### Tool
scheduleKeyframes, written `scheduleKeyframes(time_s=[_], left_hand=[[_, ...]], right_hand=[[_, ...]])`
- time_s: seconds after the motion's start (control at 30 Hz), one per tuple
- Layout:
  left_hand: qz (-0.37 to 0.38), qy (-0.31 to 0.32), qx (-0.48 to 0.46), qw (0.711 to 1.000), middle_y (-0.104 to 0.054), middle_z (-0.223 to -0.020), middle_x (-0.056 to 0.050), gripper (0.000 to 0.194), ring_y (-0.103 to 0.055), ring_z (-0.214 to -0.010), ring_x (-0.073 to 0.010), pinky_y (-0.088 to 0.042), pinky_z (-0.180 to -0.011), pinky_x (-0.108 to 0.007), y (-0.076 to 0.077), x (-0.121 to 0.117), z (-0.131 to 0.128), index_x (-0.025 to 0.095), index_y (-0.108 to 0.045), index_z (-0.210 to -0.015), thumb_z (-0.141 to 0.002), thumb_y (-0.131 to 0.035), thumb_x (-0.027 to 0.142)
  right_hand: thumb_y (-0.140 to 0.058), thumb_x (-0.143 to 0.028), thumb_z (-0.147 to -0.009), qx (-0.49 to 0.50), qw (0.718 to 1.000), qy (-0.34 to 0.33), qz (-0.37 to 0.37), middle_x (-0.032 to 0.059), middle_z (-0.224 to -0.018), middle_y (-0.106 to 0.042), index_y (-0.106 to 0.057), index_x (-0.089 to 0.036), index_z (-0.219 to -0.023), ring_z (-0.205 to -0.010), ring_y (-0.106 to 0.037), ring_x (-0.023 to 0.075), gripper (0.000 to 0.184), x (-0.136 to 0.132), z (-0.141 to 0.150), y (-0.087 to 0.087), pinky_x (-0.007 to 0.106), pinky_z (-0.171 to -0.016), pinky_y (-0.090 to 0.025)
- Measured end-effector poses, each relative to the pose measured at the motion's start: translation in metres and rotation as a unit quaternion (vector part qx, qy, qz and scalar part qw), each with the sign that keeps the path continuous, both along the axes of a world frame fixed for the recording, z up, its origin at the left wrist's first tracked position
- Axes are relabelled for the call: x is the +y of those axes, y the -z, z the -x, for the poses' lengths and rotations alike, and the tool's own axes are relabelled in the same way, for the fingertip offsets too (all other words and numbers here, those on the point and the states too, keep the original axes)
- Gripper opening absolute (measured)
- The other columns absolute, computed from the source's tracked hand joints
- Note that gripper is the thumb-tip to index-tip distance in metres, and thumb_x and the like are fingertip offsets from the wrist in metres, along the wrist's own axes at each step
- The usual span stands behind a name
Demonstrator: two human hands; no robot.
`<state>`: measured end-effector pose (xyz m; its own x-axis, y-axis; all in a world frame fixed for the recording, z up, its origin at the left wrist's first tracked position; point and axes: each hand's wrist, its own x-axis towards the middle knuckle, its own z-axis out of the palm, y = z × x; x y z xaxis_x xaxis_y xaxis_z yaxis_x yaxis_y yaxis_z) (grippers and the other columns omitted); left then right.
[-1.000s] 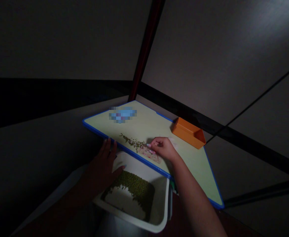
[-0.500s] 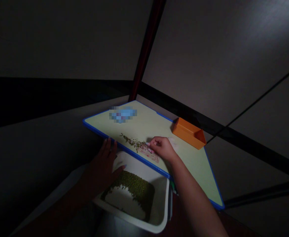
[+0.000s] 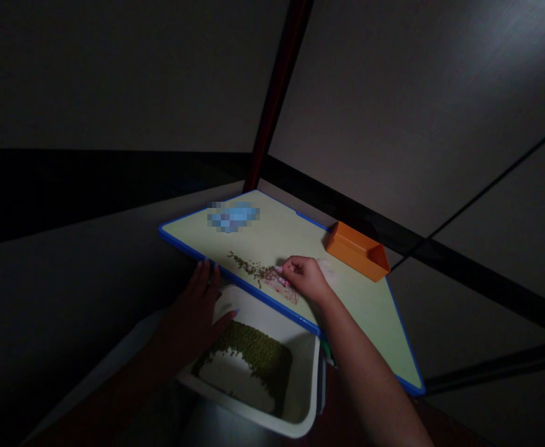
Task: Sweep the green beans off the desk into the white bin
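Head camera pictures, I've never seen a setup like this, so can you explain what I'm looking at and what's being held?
There is no machine here, just a person's two bare hands, filmed by one camera worn on the head and looking forward and down. On the pale board with a blue edge lie loose green beans, an orange box and a blurred-out blue item. The right hand has its fingers pinched together beside the beans; whatever it may hold is too small to make out. The left hand is spread near the board's edge, with its thumb over a white tub that contains more green beans.
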<state>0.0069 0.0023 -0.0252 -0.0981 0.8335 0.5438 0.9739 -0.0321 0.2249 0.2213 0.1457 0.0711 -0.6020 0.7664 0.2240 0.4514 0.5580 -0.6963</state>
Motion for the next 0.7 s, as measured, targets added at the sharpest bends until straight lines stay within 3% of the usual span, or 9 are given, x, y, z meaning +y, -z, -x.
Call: scheduleKeyframes(time_s=[0.43,0.7], left_hand=[[-0.001,-0.001,0.016,1.000,-0.020,-0.152,-0.027,0.090,-0.019,-0.142,-0.0376,-0.036,-0.108,-0.050,-0.0020,0.0001,0.0008,0.005,-0.022,-0.142,-0.078,-0.042,0.064],[0.012,-0.001,0.014,1.000,-0.019,-0.153,-0.026,0.087,-0.019,-0.142,-0.0376,-0.035,-0.108,-0.050,-0.0033,-0.0008,0.0005,0.009,-0.020,-0.144,-0.078,-0.044,0.061]], right_hand=[[-0.061,-0.038,-0.078,0.016,0.999,-0.017,0.044,-0.0001,-0.055,-0.058,-0.059,-0.016,-0.066,-0.047,-0.047,0.0096,0.025,-0.0018,0.0005,-0.0007,0.020,-0.047,-0.033],[-0.060,-0.037,-0.081,-0.004,0.999,-0.029,-0.029,-0.0008,-0.056,-0.056,-0.063,-0.016,-0.068,-0.050,-0.045,0.0096,0.025,-0.0004,0.0032,0.0011,0.020,-0.050,-0.032]])
